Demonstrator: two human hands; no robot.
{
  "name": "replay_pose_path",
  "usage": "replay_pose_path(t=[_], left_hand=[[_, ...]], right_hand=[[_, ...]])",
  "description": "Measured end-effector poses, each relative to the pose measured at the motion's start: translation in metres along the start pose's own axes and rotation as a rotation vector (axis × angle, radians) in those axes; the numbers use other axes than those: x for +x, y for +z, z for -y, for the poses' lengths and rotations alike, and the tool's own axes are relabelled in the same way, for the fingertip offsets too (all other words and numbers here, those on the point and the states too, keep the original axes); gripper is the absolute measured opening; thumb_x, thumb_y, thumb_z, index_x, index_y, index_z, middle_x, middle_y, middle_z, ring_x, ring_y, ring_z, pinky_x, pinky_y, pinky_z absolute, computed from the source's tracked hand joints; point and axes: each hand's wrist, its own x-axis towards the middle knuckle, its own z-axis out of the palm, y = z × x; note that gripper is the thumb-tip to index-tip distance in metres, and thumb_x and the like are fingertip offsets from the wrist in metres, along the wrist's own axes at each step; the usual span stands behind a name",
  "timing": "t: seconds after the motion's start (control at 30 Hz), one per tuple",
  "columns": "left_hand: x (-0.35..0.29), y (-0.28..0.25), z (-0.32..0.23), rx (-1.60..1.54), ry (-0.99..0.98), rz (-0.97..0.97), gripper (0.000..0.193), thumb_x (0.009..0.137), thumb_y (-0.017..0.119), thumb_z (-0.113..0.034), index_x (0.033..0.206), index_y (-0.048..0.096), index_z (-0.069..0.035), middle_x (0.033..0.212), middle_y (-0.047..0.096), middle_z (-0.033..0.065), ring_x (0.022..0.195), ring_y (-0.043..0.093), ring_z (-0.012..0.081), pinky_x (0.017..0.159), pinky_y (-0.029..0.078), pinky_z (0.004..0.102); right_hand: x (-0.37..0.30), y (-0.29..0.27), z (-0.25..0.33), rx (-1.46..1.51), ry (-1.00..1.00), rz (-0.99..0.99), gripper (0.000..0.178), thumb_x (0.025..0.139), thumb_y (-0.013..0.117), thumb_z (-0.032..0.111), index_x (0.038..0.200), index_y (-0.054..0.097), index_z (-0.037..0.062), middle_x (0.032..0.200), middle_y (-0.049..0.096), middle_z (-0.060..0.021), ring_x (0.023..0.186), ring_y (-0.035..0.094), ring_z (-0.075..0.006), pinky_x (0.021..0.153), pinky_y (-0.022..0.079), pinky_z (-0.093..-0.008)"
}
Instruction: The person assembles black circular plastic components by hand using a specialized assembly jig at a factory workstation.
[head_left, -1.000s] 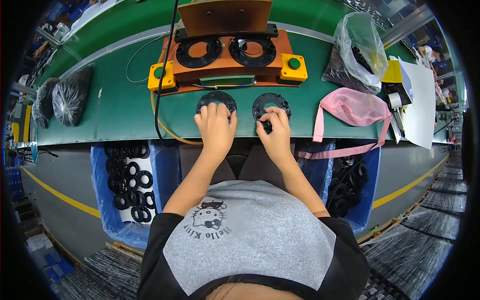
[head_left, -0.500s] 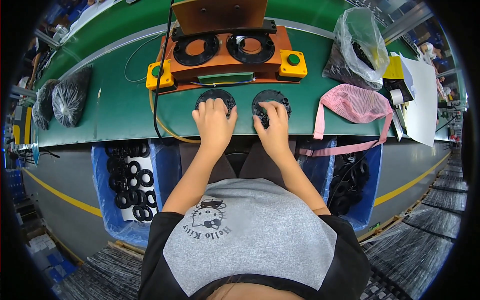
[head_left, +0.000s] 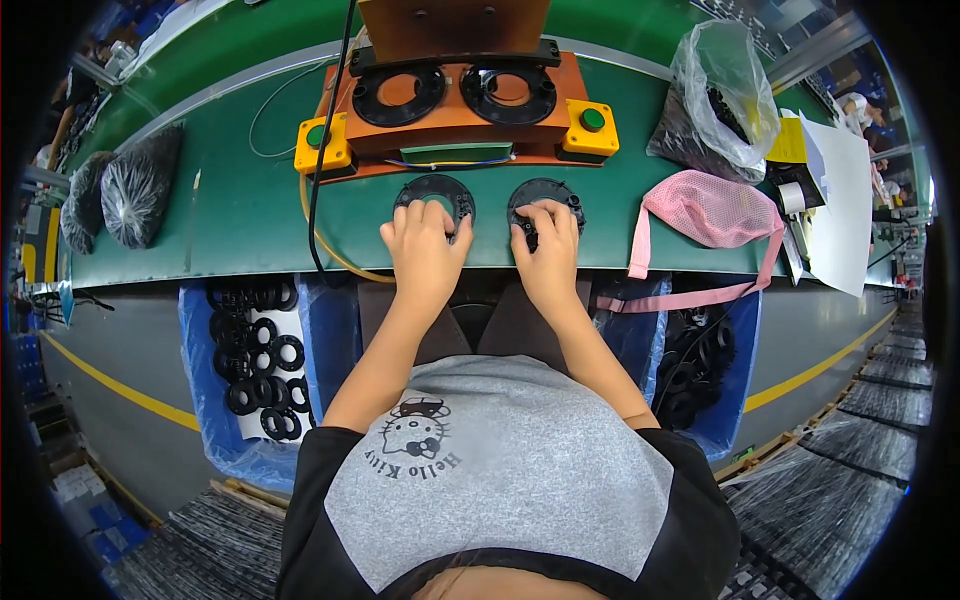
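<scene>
Two black plastic rings lie on the green bench near its front edge, side by side. Bent over the near side of the left ring (head_left: 446, 184) are the fingers of my left hand (head_left: 424, 255), gripping it with the thumb at its right. My right hand (head_left: 549, 258) grips the right ring (head_left: 545, 187) in a like way, fingertips toward its central hole. Anything small under the fingertips is hidden. Beyond them stands an orange fixture (head_left: 470, 150) with its lid raised. Another black ring sits in each of its two seats, a left one (head_left: 432, 100) and a right one (head_left: 547, 100).
Yellow green-button boxes flank the fixture, left (head_left: 335, 158) and right (head_left: 588, 143). A black cable (head_left: 316, 210) hangs at the left. Clear bag of dark parts (head_left: 725, 110) and pink mesh pouch (head_left: 710, 205) lie right. Blue bins, left (head_left: 200, 400) and right (head_left: 742, 390), hold black rings below.
The view has shifted slightly. Both hands stay on the two rings, with only small finger movements.
</scene>
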Motion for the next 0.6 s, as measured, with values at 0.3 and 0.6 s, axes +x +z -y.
replay_pose_path(t=[0.3, 0.6], left_hand=[[-0.007, -0.023, 0.024, -0.107, 0.026, -0.101, 0.021, 0.07, 0.068, -0.016, 0.067, 0.049, -0.008, 0.073, 0.048, 0.0046, 0.075, 0.046, 0.0233, 0.07, 0.031, 0.0348], [0.072, -0.041, 0.029, 0.215, 0.229, -0.231, 0.071, 0.076, 0.062, -0.043, 0.134, 0.034, -0.013, 0.141, 0.021, 0.0219, 0.126, 0.023, 0.04, 0.096, 0.022, 0.0523]], right_hand=[[-0.003, 0.003, 0.0, 0.038, 0.044, -0.009, 0.047, 0.071, 0.065, 0.005, 0.113, 0.045, 0.0002, 0.111, 0.045, -0.0164, 0.095, 0.047, -0.03, 0.085, 0.039, -0.0364], [0.089, -0.017, 0.021, -0.186, -0.28, -0.147, 0.062, 0.067, 0.065, 0.015, 0.126, 0.044, 0.013, 0.14, 0.022, -0.0212, 0.122, 0.029, -0.0381, 0.094, 0.026, -0.0469]])
